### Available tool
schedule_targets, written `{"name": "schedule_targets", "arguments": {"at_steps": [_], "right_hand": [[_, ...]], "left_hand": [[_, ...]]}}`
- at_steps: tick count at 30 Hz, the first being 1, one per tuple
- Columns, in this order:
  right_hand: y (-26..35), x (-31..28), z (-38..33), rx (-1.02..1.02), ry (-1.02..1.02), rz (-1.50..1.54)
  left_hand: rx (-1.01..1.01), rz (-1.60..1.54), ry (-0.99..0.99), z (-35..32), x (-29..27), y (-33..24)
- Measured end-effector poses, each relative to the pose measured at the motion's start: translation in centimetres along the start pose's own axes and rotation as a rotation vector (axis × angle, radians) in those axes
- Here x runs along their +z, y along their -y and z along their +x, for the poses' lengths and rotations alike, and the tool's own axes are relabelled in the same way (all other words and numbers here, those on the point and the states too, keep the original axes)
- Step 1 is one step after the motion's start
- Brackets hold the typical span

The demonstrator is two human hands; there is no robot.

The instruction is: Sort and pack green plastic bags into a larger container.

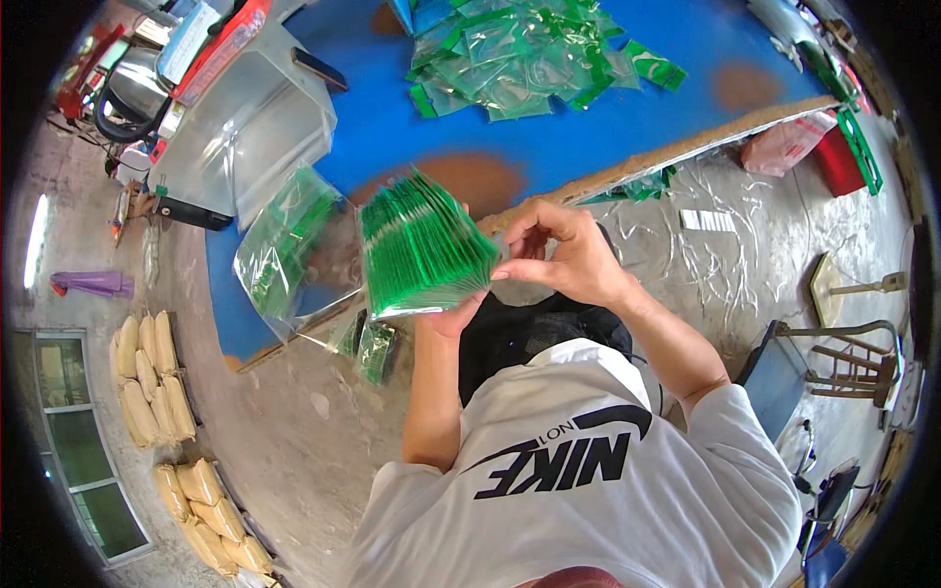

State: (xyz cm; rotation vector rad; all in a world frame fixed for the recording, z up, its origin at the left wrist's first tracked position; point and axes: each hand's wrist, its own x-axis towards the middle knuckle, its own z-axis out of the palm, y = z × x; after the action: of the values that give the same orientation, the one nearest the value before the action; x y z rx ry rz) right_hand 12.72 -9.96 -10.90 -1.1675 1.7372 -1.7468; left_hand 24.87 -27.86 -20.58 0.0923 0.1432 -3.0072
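A thick fanned stack of green-and-clear plastic packets (423, 245) is held up near the table's front edge. My left hand (456, 316) is wrapped round it from below, its fingers mostly hidden by the stack. At the stack's right edge, my right hand (564, 257) has thumb and forefinger closed on the packets' margin, with the other fingers curled. How many packets that pinch takes in, I cannot tell. Left of the stack lies a large clear bag (294, 245) with more green packets inside, reaching over the table edge.
On the blue table (377, 118) a heap of loose green-and-clear packets (520, 59) lies at the far side. A translucent plastic bin (245, 122) stands at the left. Below right are plastic strips (720, 265) on the floor and a chair (833, 363). Several filled sacks (152, 382) are piled at left.
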Motion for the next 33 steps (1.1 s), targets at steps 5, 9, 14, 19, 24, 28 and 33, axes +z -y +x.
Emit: {"name": "schedule_targets", "arguments": {"at_steps": [5,9,14,19,24,28,33], "right_hand": [[-0.6,0.3,0.0,0.019,-0.018,0.041],[-0.2,0.5,0.2,-0.09,-0.065,-0.049],[0.7,0.8,0.8,-0.418,-0.018,-0.234],[0.2,0.9,1.0,-0.504,0.032,-0.375],[0.5,0.5,0.9,-0.523,0.004,-0.392],[0.6,1.0,1.0,-0.55,-0.052,-0.409],[0.2,1.5,0.7,-0.492,-0.074,-0.362]], "left_hand": [[0.037,0.1,-0.071,0.0,0.1,0.1],[0.036,0.075,-0.082,-0.3,0.9,0.3],[0.01,0.126,0.01,-0.7,1.6,0.6],[0.047,0.145,-0.095,-0.8,3.5,1.3],[0.025,0.107,-0.071,-1.1,3.5,1.2],[0.048,0.192,-0.004,-1.6,3.3,1.2],[0.074,0.206,-0.029,-1.7,3.3,1.1]]}}
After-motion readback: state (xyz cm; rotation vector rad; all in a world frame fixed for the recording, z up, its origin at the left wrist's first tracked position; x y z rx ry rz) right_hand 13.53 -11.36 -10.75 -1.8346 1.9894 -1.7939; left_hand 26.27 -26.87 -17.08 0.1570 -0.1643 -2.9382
